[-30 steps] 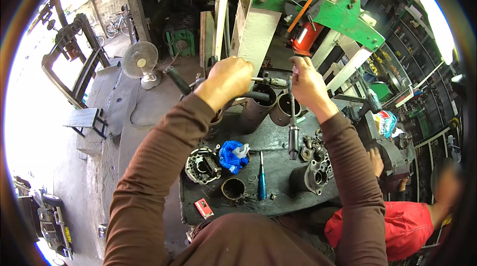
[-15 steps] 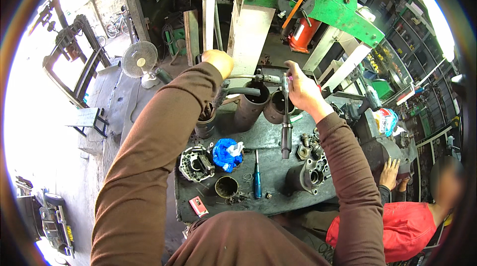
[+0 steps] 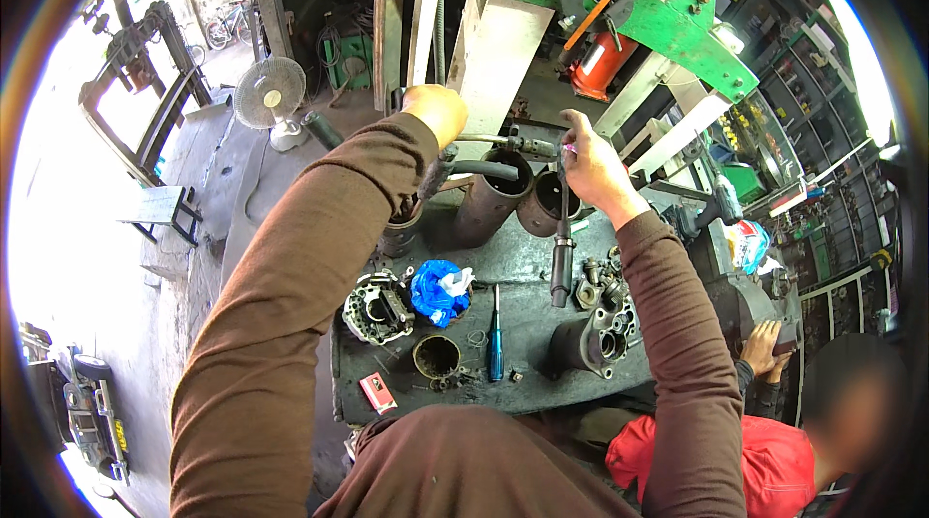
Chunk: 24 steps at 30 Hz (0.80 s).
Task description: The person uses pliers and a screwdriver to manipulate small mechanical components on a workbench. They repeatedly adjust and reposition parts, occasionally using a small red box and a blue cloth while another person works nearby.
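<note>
My left hand (image 3: 435, 112) is closed, its fingers hidden, above upright parts and beside a metal rod (image 3: 481, 138) with a fitting at its right end (image 3: 530, 147). My right hand (image 3: 597, 170) grips a long wrench (image 3: 561, 266) by that fitting, its dark handle hanging downward. Below stand dark metal cylinders (image 3: 484, 213) and a thick black hose (image 3: 484, 170). On the dark bench (image 3: 523, 397) lie a cast housing (image 3: 373, 310), a blue plastic bundle (image 3: 435, 291), a blue screwdriver (image 3: 496, 354), a small red box (image 3: 377, 392) and a flanged metal part (image 3: 585, 349).
A white and green press frame (image 3: 687, 34) with a red jack (image 3: 595, 73) rises ahead. A fan (image 3: 266, 92), a small bench (image 3: 160, 204) and a forklift (image 3: 135, 102) are leftward. At lower right a person in red (image 3: 774, 460) has a hand (image 3: 764, 344) on metal.
My left hand has moved up, away from me. My right hand still holds the wrench, nearly in place. The person in red has bent lower, hands shifted slightly down the frame.
</note>
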Motion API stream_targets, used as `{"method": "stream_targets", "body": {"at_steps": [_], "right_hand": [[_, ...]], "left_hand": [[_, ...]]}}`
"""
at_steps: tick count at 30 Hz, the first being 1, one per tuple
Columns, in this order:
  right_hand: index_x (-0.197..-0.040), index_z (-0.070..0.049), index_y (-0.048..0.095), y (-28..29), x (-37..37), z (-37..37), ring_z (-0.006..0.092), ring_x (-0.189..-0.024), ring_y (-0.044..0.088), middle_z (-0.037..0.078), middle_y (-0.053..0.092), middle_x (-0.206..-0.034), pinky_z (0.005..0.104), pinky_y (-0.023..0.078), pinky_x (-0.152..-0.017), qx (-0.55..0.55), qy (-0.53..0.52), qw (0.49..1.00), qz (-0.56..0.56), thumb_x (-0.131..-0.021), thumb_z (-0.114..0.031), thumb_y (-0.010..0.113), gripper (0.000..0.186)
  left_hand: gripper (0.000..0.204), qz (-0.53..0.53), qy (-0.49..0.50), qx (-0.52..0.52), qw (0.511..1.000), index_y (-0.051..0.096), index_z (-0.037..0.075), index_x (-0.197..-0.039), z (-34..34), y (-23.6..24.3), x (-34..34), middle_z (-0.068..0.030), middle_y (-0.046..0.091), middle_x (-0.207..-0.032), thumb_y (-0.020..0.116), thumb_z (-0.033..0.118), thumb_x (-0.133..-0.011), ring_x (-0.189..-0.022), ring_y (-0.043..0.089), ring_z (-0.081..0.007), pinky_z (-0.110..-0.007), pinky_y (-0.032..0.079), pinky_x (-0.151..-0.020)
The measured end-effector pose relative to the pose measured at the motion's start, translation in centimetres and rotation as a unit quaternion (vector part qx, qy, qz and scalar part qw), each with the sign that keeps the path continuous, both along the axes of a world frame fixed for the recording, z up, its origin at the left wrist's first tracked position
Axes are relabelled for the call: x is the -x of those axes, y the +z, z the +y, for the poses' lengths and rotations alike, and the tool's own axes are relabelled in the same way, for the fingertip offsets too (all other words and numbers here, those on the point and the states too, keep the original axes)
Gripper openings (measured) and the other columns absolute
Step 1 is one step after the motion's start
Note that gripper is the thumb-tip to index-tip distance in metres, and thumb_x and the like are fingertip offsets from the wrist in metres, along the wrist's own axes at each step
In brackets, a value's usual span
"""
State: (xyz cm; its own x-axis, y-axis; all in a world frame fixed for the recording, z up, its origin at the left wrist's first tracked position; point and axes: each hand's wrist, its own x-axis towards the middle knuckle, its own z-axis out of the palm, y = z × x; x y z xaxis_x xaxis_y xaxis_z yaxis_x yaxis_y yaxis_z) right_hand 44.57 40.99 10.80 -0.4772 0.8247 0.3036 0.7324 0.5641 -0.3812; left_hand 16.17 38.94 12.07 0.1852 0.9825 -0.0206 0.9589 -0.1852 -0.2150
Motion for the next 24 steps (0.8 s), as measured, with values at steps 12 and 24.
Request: {"method": "stream_targets", "body": {"at_steps": [12, 24], "right_hand": [[-0.151, -0.010, 0.047, -0.5, 0.9, 1.3, 0.0452, -0.102, 0.072, 0.022, 0.071, -0.108, 0.0501, 0.057, -0.088, -0.046, 0.031, 0.995, -0.082, -0.099, 0.000, 0.057, 0.054], [-0.166, -0.011, 0.037, 8.9, 1.4, -9.1, 0.0339, -0.112, 0.070, 0.023, 0.061, -0.137, 0.0431, 0.060, -0.085, -0.247, -0.041, 0.962, 0.108, -0.104, 0.005, 0.054, 0.067]], "left_hand": [[0.025, -0.016, 0.013, 0.018, 1.000, 0.084, 0.006, -0.114, 0.2, 0.0, -0.1, -0.0184, 0.081, -0.118, 0.065, 0.012, -0.099, -0.112, 0.079, -0.0356, -0.045, 0.063, -0.093], [0.027, 0.008, 0.036, 0.028, 0.999, 0.083, 0.014, -0.124, 0.2, -0.1, -0.4, -0.0094, 0.081, -0.125, 0.070, 0.018, -0.101, -0.117, 0.078, -0.0273, -0.042, 0.062, -0.092]]}}
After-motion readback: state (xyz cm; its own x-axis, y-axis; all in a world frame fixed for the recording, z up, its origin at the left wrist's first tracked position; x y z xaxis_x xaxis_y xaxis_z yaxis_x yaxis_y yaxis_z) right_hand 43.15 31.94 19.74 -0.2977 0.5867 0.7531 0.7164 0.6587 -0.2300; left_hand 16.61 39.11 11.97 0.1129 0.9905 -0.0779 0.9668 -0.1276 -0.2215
